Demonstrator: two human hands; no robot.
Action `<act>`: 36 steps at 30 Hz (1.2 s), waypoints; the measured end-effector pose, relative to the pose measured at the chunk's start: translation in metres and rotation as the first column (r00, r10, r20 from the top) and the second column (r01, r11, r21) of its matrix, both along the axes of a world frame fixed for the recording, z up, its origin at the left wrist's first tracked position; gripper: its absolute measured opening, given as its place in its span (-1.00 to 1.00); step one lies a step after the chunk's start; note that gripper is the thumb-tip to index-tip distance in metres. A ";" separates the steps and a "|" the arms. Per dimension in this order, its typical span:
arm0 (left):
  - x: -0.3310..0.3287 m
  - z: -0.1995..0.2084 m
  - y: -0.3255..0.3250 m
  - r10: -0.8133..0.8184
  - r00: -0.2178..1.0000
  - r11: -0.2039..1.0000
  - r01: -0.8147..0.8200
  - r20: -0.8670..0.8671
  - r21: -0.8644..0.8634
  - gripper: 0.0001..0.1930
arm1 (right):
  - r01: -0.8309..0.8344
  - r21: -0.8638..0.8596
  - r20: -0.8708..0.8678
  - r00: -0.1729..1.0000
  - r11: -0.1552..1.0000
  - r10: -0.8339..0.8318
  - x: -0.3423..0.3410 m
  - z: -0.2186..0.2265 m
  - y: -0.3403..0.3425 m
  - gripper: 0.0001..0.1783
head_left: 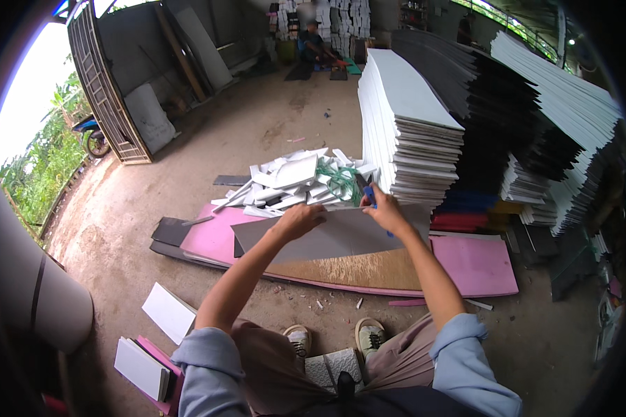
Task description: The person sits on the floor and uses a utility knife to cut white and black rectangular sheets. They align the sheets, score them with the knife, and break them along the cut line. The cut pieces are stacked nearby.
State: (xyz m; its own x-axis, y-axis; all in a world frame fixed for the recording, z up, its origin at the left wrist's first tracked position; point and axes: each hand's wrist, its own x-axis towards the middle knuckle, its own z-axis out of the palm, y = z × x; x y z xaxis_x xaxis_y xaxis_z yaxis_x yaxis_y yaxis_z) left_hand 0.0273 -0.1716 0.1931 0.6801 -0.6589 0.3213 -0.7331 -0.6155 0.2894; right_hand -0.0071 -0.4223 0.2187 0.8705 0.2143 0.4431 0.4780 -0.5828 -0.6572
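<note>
My left hand [300, 221] grips the far edge of a grey foam sheet [341, 235], its fingers curled over that edge. A blue-handled cutting tool [370, 194] is in my right hand [388, 213], its dark blade pointing up and away; its exact kind is hard to make out. That hand is at the same far edge, farther right. Beneath the grey sheet lies a worn wooden board [348, 272], resting on a stack of pink foam sheets [471, 265].
White foam offcuts [285, 174] with tangled green string [341, 182] are heaped just beyond. Tall stacks of white sheets [414, 104] and black sheets [494, 104] stand at the right. White pieces [142, 366] lie at the lower left. Another person [313, 47] sits far back.
</note>
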 end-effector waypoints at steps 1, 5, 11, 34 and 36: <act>-0.006 -0.005 -0.006 0.040 0.999 0.999 -0.039 -0.022 0.030 -0.76 | 0.029 -0.022 0.032 0.999 0.999 -0.028 -0.003 -0.012 0.000 -0.62; -0.035 -0.042 -0.006 0.183 0.980 0.981 -0.187 0.072 0.047 -0.80 | 0.245 -0.252 0.272 0.946 0.936 -0.175 -0.023 -0.049 0.017 -0.57; -0.047 -0.107 -0.012 0.285 0.920 0.941 -0.322 0.268 0.106 -0.86 | 0.176 -0.168 -0.008 0.984 0.970 -0.180 -0.029 -0.133 0.022 -0.32; -0.031 -0.153 -0.034 0.235 0.954 0.955 -0.262 0.186 0.140 -0.82 | 0.240 -0.115 -0.520 0.812 0.964 -0.264 -0.065 -0.135 0.055 -0.67; -0.031 -0.152 -0.038 0.206 0.948 0.969 -0.231 0.242 0.081 -0.82 | 0.235 -0.204 -0.430 0.851 0.950 -0.302 -0.063 -0.148 0.054 -0.68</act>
